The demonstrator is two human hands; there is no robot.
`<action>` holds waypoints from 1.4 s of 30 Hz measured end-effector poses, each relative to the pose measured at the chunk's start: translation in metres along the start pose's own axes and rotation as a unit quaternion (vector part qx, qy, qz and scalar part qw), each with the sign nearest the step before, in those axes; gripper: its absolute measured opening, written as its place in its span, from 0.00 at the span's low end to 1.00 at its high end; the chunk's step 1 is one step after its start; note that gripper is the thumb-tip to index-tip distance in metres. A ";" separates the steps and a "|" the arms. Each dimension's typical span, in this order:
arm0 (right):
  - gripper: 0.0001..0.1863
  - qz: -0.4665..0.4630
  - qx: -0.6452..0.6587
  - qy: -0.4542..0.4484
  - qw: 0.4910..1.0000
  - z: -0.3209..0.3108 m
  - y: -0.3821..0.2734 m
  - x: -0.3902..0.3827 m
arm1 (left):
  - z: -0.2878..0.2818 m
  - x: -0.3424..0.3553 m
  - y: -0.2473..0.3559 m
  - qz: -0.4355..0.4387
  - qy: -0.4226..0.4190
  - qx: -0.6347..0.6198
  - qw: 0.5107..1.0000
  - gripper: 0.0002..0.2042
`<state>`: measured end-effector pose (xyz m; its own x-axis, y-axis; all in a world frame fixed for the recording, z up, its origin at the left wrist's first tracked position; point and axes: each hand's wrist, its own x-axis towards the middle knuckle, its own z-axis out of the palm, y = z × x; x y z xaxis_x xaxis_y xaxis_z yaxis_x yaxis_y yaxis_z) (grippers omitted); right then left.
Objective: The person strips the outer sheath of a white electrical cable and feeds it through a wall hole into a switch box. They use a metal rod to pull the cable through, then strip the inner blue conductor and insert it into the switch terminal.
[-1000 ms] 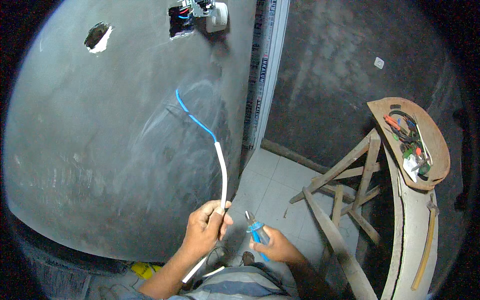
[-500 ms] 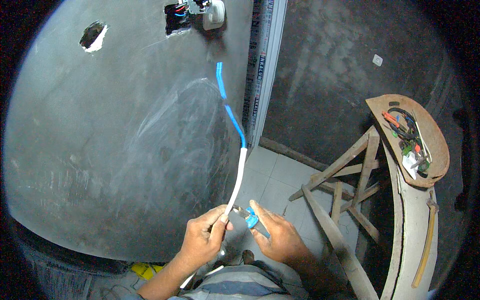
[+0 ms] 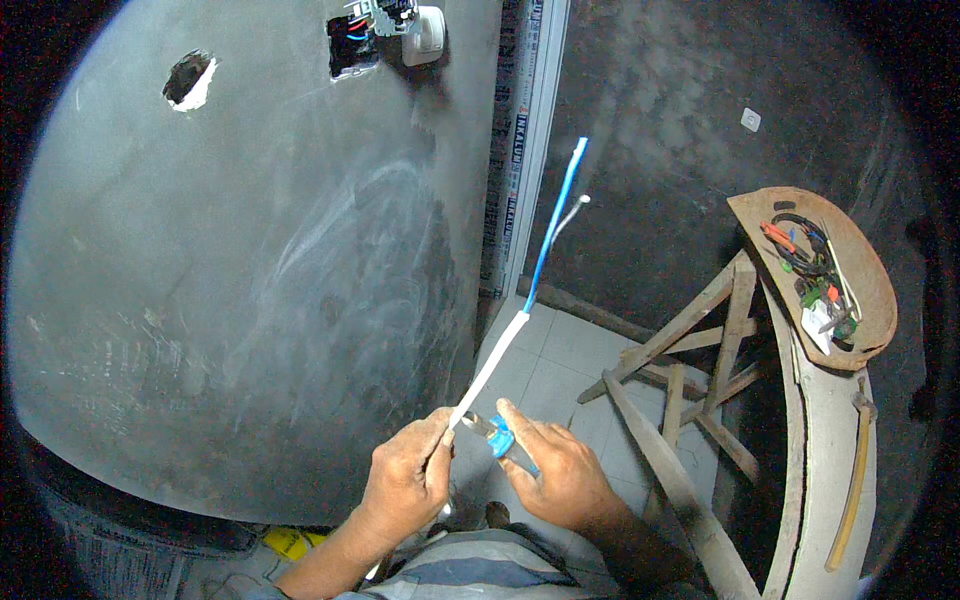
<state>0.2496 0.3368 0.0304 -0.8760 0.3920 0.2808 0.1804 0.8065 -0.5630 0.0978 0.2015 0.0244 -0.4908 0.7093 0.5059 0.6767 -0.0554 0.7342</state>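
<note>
Left hand [image 3: 408,472] pinches white cable [image 3: 490,370], tilted up and rightward; blue wire [image 3: 556,225] protrudes from upper end. Right hand [image 3: 562,474] grips blue-handled pliers [image 3: 501,438], jaws close to cable.

At the lower edge of the frame, near the middle, the person wears a garment [image 3: 470,572] of striped cloth. The stripes are wide, blue-grey and lighter grey, and they curve across the body. The left forearm [image 3: 335,553], left of this cloth, is bare; the right forearm [image 3: 640,550], at the lower right, is also bare and partly lies in shadow. The left hand [image 3: 408,472] and the right hand [image 3: 562,472] have uncovered fingers [image 3: 525,428], slightly bent and rather thick.
</note>
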 end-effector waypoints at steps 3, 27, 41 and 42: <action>0.37 -0.034 -0.026 0.023 0.999 0.001 0.005 0.000 | 0.000 -0.001 -0.003 0.008 -0.014 -0.005 1.000 0.11; 0.42 0.011 0.016 -0.031 0.999 0.003 0.017 0.001 | 0.007 0.009 -0.007 -0.095 -0.091 -0.110 0.985 0.10; 0.41 -0.034 -0.036 0.021 0.999 0.001 0.016 0.003 | 0.003 0.013 -0.006 -0.020 -0.092 -0.050 0.994 0.08; 0.41 -0.046 -0.037 0.026 0.998 0.002 0.017 0.004 | 0.001 0.013 -0.006 -0.039 -0.106 -0.061 0.992 0.09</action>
<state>0.2481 0.3513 0.0199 -0.8660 0.3362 0.3701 0.1349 0.8698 -0.4747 0.0879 0.2121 0.0261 -0.4038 0.8463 0.3475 0.5635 -0.0692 0.8232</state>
